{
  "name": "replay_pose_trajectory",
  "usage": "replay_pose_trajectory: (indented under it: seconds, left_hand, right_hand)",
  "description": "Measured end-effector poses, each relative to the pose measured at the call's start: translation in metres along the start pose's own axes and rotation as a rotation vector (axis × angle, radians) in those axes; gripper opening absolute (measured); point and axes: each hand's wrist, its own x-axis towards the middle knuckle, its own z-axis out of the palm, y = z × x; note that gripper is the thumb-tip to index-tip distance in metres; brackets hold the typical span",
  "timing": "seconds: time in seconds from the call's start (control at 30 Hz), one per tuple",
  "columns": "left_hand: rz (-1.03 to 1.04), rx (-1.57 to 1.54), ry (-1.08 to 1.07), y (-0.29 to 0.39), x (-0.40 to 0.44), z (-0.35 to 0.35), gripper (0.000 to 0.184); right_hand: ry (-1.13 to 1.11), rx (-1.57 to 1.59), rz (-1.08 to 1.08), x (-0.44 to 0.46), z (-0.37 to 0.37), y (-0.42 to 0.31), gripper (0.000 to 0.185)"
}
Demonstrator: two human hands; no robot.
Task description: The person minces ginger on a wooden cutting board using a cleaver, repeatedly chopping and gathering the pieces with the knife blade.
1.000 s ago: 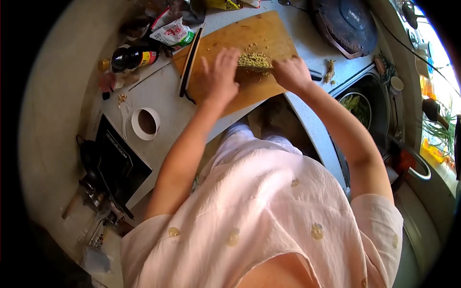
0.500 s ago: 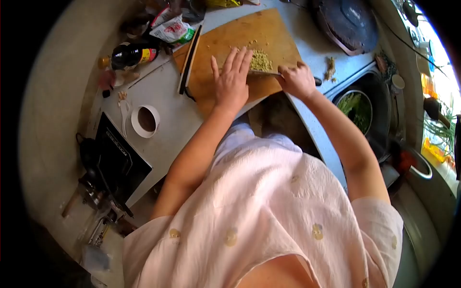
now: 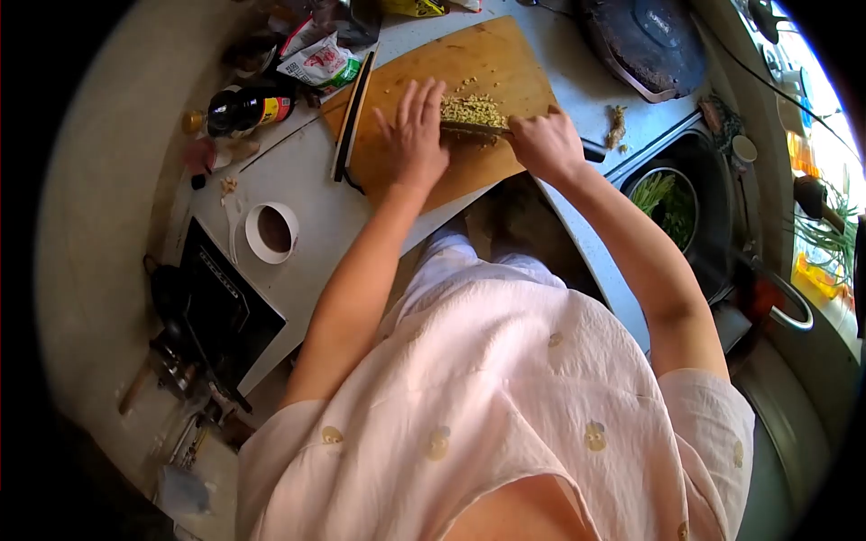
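Observation:
On the wooden cutting board (image 3: 492, 54) lies a pile of finely chopped pale yellow-green bits (image 3: 476, 109), with a few scattered beyond it. My right hand (image 3: 550, 142) is closed around a knife; its dark blade (image 3: 474, 130) lies along the near edge of the pile. The handle end sticks out to the right of my fist. My left hand (image 3: 419, 135) is open, fingers stretched forward, at the left end of the pile and near the blade's tip. Whether its fingers touch the blade is hard to see.
Chopsticks (image 3: 356, 117) lie along the board's left edge. Left stand a dark sauce bottle (image 3: 248, 110), a white cup of brown liquid (image 3: 273, 232) and a black cooktop (image 3: 230, 293). Right are a dark round pan (image 3: 645, 45), ginger-like pieces (image 3: 616, 126) and a sink (image 3: 713, 171) holding greens (image 3: 663, 203).
My left hand has shifted left, away from the pile's middle. The knife and my right hand have moved slightly left and up, and the chopped bits now spread wider along the blade.

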Motion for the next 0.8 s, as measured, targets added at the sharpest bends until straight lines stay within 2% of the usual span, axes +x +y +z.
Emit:
replay_pose_trajectory:
  seconds: [0.03, 0.1, 0.17, 0.2, 0.27, 0.37, 0.4, 0.43, 0.47, 0.57, 0.6, 0.67, 0.7, 0.73, 0.8]
  left_hand:
    - [0.053, -0.05, 0.065, -0.01, 0.004, 0.003, 0.094]
    - [0.039, -0.024, -0.003, -0.009, 0.002, 0.003, 0.094]
    - [0.105, 0.116, -0.033, 0.006, -0.004, 0.005, 0.095]
    - [0.151, 0.108, 0.034, 0.016, -0.005, 0.006, 0.097]
    - [0.222, 0.084, 0.062, 0.032, 0.002, -0.006, 0.098]
    - [-0.058, -0.001, -0.055, 0.008, 0.021, 0.002, 0.096]
    - [0.048, -0.033, 0.033, -0.014, 0.024, 0.01, 0.095]
    - [0.055, -0.055, 0.027, -0.014, 0.027, 0.005, 0.094]
    - [0.055, -0.076, 0.014, -0.014, 0.025, 0.0, 0.094]
    - [0.154, 0.199, 0.008, 0.016, 0.022, 0.004, 0.098]
    - [0.192, 0.104, 0.043, 0.025, 0.021, -0.005, 0.1]
    - [0.176, 0.081, 0.12, 0.015, 0.031, 0.011, 0.099]
    - [0.031, -0.015, -0.019, 0.006, 0.033, 0.006, 0.096]
    - [0.034, 0.052, 0.022, -0.01, 0.035, 0.01, 0.094]
    - [0.041, -0.101, 0.072, -0.017, 0.035, 0.001, 0.091]
  right_hand:
    - [-0.033, -0.031, 0.003, 0.007, -0.011, -0.003, 0.016]
    - [-0.103, -0.084, 0.018, 0.012, -0.025, -0.008, 0.019]
    - [0.097, 0.032, 0.02, -0.012, 0.013, 0.007, 0.016]
    - [0.202, 0.09, 0.016, -0.019, 0.026, 0.016, 0.015]
    - [0.204, 0.112, 0.083, -0.026, 0.027, 0.019, 0.015]
    - [0.015, 0.036, 0.06, 0.006, -0.002, 0.01, 0.012]
    - [-0.048, -0.032, 0.015, 0.02, -0.017, 0.006, 0.011]
    - [-0.144, -0.077, 0.033, 0.027, -0.029, 0.001, 0.012]
    - [-0.096, -0.033, 0.059, 0.021, -0.02, 0.002, 0.013]
    - [0.077, 0.073, 0.094, -0.002, 0.013, 0.021, 0.023]
    - [0.073, 0.086, 0.099, 0.003, 0.013, 0.023, 0.023]
    - [0.036, 0.118, 0.12, 0.0, 0.005, 0.022, 0.024]
    - [-0.092, 0.05, 0.148, 0.016, -0.006, 0.011, 0.012]
    - [-0.108, -0.01, 0.093, 0.03, -0.017, 0.008, 0.011]
    - [-0.213, -0.062, 0.068, 0.042, -0.043, -0.001, 0.012]
